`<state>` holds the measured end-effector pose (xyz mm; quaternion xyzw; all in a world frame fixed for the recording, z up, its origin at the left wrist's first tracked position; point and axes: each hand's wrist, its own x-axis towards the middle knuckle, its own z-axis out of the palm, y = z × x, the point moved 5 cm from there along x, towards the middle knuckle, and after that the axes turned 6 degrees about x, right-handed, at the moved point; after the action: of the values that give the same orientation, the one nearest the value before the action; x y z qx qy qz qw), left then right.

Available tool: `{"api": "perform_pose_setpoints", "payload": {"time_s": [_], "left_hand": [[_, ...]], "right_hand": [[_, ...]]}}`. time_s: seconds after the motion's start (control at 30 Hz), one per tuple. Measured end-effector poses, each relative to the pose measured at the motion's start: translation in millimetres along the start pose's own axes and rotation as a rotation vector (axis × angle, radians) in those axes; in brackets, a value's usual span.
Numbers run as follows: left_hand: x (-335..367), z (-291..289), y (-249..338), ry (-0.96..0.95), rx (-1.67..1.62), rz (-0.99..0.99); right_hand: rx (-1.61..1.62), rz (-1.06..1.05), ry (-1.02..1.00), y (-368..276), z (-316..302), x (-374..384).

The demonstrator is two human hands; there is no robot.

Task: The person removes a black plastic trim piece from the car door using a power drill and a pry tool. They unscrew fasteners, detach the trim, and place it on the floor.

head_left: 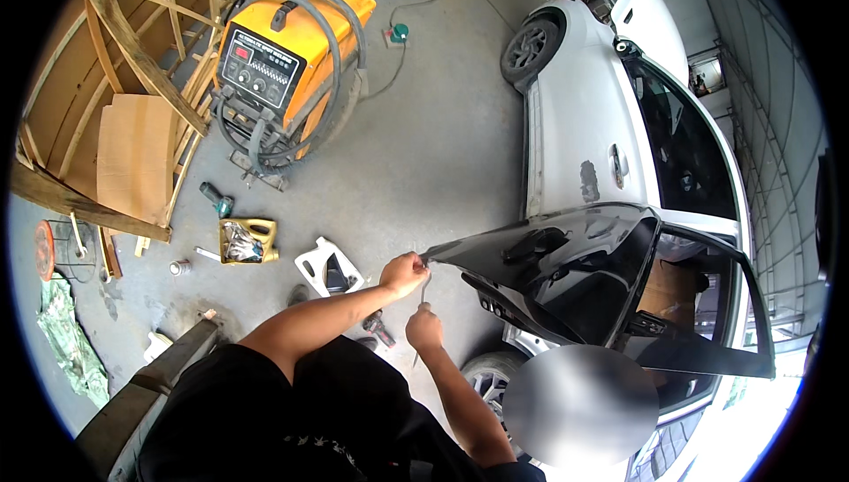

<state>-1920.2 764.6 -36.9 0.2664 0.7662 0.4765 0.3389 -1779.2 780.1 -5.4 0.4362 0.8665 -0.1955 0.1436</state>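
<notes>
A black car door (566,261) stands open from the white car, its edge reaching toward me. At that edge's near corner, my left hand (404,275) is closed, fingertips pressed together. The upper end of a thin metal rod (428,285) meets these fingertips; whether they pinch the rod or the door edge, I cannot tell. Lower down, my right hand (424,328) is wrapped round the same rod, whose other end sticks out below the fist. The door's inner side, with a switch panel (493,307), faces me.
The white car (579,119) has a dark scraped patch by its door handle. A yellow welding machine (292,49) with thick cables stands at the far left. Cut-open canisters (329,267), a drill (217,200), a power tool (378,329) and wooden framing (146,66) are around. A blurred round shape (579,407) is near right.
</notes>
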Motion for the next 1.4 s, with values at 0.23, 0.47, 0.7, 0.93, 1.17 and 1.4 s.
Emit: {"api": "perform_pose_setpoints", "payload": {"time_s": [0.23,0.47,0.7,0.93,1.17,1.4], "left_hand": [[6.9,-24.1,29.7,0.194,0.031,0.260],[-21.3,-60.1,132.7,0.133,0.133,0.641],[-99.8,-87.0,222.8,0.500,-0.073,0.779],[-233.2,-23.7,329.3,0.908,0.281,1.118],[-227.9,25.6,343.8,1.222,0.536,0.835],[-226.5,39.6,364.9,1.266,0.626,0.965]], "right_hand": [[0.067,0.020,0.077,20.4,-2.6,-6.4],[0.112,0.016,-0.089,69.9,42.5,-56.4],[0.244,-0.097,-0.123,137.0,72.2,-75.2],[0.333,-0.150,-0.040,258.7,73.9,-121.3],[0.489,-0.251,0.069,282.3,21.4,-167.3],[0.617,-0.437,0.123,254.5,-20.8,-173.2]]}}
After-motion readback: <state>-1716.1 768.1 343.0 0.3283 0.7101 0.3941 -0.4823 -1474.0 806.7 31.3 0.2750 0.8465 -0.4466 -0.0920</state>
